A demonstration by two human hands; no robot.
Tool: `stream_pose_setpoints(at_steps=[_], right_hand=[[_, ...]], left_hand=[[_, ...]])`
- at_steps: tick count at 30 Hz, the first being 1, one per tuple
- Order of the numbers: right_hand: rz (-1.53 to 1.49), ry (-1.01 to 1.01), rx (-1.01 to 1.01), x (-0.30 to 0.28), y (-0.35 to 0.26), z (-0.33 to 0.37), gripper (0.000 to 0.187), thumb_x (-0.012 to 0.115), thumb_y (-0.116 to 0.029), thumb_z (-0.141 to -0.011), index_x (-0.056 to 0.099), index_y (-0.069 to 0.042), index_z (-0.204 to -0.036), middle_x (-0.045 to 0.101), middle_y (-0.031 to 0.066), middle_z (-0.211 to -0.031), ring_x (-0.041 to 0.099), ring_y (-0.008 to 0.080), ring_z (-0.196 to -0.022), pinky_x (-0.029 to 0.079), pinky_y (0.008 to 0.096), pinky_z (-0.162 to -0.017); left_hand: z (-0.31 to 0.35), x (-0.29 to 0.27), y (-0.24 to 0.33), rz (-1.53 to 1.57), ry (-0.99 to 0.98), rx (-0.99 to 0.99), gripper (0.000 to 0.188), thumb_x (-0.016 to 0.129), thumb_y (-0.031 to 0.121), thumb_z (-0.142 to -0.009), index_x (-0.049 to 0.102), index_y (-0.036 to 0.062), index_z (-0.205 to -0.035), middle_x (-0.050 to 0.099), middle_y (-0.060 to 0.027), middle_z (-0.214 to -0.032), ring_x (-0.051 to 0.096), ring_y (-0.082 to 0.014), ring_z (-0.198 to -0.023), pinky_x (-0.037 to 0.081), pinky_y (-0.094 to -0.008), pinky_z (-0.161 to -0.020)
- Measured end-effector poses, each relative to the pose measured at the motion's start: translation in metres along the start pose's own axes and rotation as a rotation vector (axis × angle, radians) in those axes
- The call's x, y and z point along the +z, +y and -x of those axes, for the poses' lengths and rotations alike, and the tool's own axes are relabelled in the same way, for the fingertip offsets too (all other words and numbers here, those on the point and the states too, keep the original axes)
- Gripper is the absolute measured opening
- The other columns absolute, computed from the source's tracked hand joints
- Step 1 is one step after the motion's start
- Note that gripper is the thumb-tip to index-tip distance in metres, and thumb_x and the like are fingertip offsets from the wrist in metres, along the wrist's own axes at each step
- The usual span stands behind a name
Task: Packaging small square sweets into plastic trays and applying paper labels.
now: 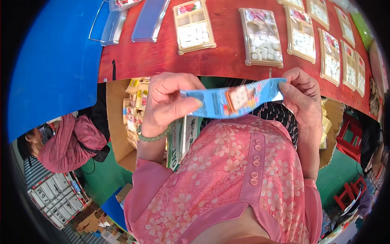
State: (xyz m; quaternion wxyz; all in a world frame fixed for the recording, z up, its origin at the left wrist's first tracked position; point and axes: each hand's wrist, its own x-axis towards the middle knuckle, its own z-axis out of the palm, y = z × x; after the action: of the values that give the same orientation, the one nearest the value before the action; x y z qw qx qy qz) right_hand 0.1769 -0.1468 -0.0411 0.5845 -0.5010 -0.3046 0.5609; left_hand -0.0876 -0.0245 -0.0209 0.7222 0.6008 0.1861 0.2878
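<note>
The pink blouse (pixel 211 162) is nearest, while the left grip (pixel 164 99) and right grip (pixel 303 94) pinch opposite ends of the blue strip (pixel 239 101), perhaps to hold it spread

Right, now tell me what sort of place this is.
Likely a packing workshop: beige compartment trays of white pieces line a red table, a cardboard carton holds many small packs, and the left hand and right hand hold a blue printed packaging strip.
</note>
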Motion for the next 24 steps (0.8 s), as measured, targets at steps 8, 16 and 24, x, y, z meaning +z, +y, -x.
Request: stream_pose_setpoints(at_steps=[8, 16, 24], right_hand=[[0.232, 0.05, -0.061, 0.042, -0.026, -0.056, 0.009, 0.066, -0.009, -0.084, 0.058, -0.007, -0.084, 0.053, -0.005, -0.064, 0.04, 0.0002, -0.045, 0.025, 0.0158, -0.04], [0.425, 0.034, -0.177, 0.064, -0.025, -0.106, 0.014, 0.068, -0.015, -0.084, 0.058, -0.007, -0.08, 0.053, -0.0045, -0.062, 0.044, 0.0012, -0.048, 0.031, 0.0177, -0.043], [0.579, 0.127, -0.33, 0.06, -0.035, -0.136, 0.019, 0.068, -0.022, -0.084, 0.061, -0.005, -0.083, 0.056, -0.0033, -0.064, 0.047, 0.0018, -0.051, 0.037, 0.0174, -0.045]], left_hand=[[-0.019, -0.051, 0.0, -0.135, 0.367, -0.012, 0.006, 0.069, 0.005, -0.08, 0.066, 0.0, -0.082, 0.066, -0.0045, -0.082, 0.058, -0.0072, -0.077, 0.045, -0.0232, -0.069], [-0.048, -0.094, 0.011, -0.158, 0.378, -0.02, 0.009, 0.071, 0.01, -0.081, 0.067, 0.0016, -0.081, 0.067, -0.0039, -0.081, 0.062, -0.0082, -0.073, 0.05, -0.023, -0.069], [-0.076, -0.09, -0.004, -0.067, 0.483, -0.035, 0.012, 0.071, 0.013, -0.082, 0.066, 0.0023, -0.086, 0.066, -0.0033, -0.082, 0.064, -0.0069, -0.071, 0.053, -0.0186, -0.064]])
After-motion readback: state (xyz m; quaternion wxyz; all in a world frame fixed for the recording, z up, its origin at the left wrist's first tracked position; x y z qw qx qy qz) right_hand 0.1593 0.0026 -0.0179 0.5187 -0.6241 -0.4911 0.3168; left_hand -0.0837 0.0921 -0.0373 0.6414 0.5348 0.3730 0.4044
